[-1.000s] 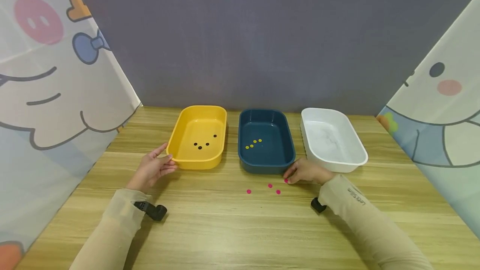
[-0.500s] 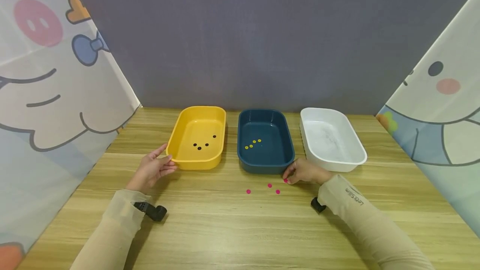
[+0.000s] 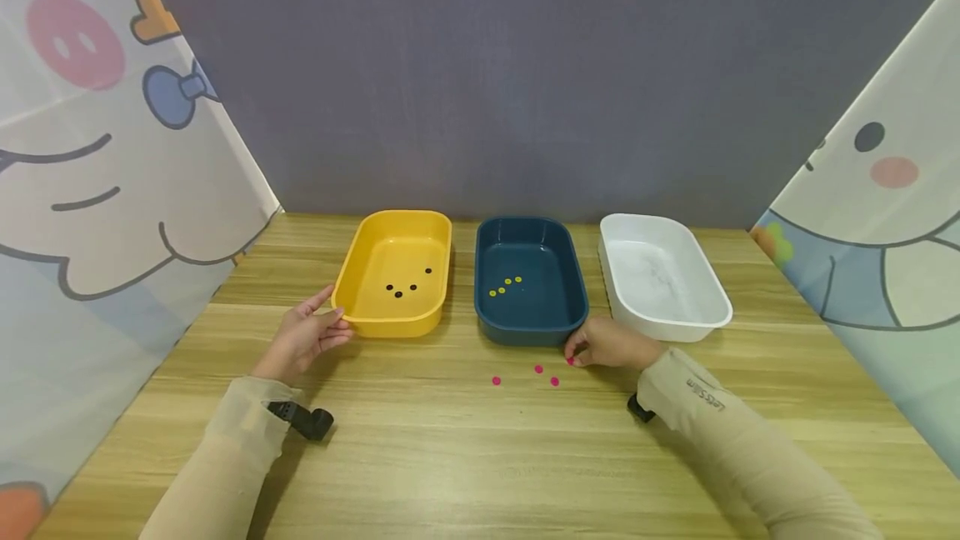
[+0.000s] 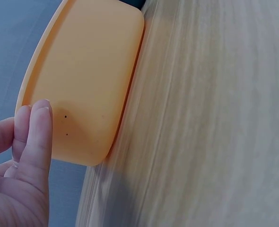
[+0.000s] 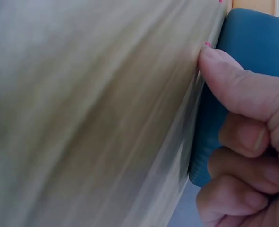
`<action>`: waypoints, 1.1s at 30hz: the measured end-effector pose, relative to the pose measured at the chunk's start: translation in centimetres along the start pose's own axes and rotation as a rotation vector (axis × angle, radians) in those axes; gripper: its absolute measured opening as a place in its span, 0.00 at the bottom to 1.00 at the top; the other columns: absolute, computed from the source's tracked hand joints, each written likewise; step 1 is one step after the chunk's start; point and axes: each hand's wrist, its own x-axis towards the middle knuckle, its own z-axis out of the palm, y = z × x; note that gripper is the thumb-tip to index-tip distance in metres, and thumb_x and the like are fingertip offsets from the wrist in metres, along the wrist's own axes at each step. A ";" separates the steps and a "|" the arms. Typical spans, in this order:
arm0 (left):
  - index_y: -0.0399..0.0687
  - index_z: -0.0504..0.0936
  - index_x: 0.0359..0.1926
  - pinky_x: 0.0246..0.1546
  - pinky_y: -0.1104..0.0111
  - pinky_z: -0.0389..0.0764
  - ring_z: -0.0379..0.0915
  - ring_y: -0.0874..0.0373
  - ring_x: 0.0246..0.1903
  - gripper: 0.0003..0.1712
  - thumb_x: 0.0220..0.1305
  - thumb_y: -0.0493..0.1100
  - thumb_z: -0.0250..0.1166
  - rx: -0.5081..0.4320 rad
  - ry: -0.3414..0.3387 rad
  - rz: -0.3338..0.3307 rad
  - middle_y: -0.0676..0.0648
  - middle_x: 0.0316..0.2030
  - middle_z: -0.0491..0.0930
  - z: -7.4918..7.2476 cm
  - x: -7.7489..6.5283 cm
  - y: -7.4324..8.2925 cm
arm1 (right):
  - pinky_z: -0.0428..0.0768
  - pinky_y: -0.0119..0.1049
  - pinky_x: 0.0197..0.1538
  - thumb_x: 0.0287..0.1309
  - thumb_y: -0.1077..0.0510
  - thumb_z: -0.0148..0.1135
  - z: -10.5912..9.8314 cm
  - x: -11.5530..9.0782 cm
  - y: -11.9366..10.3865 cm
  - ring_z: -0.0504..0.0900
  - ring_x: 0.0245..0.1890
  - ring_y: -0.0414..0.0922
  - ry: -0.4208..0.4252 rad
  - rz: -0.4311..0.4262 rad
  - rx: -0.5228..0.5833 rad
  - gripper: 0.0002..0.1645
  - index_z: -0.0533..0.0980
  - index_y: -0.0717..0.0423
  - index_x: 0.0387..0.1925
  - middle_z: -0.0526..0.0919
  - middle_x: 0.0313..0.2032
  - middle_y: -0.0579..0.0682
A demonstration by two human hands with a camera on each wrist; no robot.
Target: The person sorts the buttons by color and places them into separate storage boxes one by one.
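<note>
Pink btn [image 3: 570,361] prob. pinched in R grip [image 3: 611,342].

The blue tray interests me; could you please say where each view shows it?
Head: the blue tray stands just right of centre, between the yellow tray and white tray.
Left wrist: seemingly only a dark sliver at the top edge.
Right wrist: at the right, partly behind the right hand.
Shared landmark: the wooden table.
</note>
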 end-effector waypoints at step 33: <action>0.45 0.36 0.75 0.35 0.70 0.85 0.81 0.61 0.23 0.40 0.72 0.30 0.47 0.004 -0.009 0.002 0.49 0.23 0.80 0.0 0.0 0.0 | 0.70 0.25 0.27 0.52 0.66 0.68 0.2 0.2 -1.3 0.65 0.23 0.30 -0.140 0.026 0.108 0.06 0.78 0.57 0.25 0.73 0.21 0.36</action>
